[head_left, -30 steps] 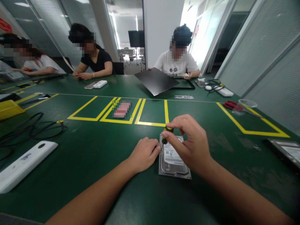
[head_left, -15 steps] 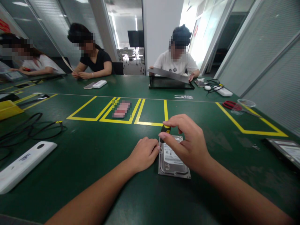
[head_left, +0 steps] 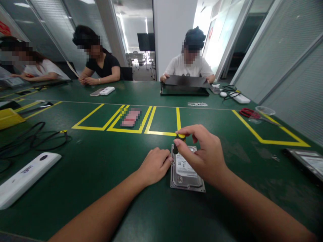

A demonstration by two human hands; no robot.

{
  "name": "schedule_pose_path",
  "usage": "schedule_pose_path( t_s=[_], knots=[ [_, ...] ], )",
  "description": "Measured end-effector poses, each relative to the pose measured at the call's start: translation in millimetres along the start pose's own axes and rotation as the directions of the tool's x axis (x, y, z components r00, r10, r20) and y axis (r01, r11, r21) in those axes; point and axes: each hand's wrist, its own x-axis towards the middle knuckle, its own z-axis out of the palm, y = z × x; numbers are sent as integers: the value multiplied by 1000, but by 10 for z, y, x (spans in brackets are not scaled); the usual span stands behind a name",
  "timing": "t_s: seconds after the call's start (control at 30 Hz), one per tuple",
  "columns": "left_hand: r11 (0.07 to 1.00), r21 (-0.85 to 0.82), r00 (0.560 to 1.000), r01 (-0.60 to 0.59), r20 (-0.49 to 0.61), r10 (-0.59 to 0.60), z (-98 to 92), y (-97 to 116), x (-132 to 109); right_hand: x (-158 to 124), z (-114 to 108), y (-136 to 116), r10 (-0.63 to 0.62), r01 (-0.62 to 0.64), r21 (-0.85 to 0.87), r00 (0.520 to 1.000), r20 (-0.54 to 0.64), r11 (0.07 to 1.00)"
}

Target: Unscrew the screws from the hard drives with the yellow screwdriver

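Observation:
A silver hard drive (head_left: 188, 181) with a white label lies flat on the green table in front of me. My right hand (head_left: 202, 153) pinches the black and yellow handle of a small screwdriver (head_left: 176, 148) between thumb and fingers. The screwdriver stands nearly upright over the drive's left edge, its thin shaft pointing down; the exact tip is hard to make out. My left hand (head_left: 155, 165) rests on the table with its fingers curled together, the fingertips pressed against the drive's left edge, close to the shaft.
Yellow tape (head_left: 161, 133) marks areas on the table, one with a pinkish phone (head_left: 130, 118). A white device (head_left: 27, 178) and black cables (head_left: 37, 137) are left; another drive (head_left: 306, 163) and red-handled scissors (head_left: 249, 113) right. Co-workers sit opposite, one holding a dark panel (head_left: 188, 81).
The screwdriver handle has turned slightly in my right hand, and its fingers have shifted a little to the right. My left hand stays put. The co-worker opposite has tilted and lowered the dark panel.

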Motion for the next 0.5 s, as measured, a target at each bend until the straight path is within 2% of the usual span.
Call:
schedule_pose_path(
  t_s=[0.17, 0.5],
  knots=[
    [999, -36, 1000, 1, 2, -1, 2, -14, 0, 14, 8, -9, -44, 45, 52, 999, -11, 998],
    [1000, -28, 1000, -3, 0, 3, 2, -6, -3, 15, -5, -18, -51, 51, 35, 999, -7, 998]
  ],
)
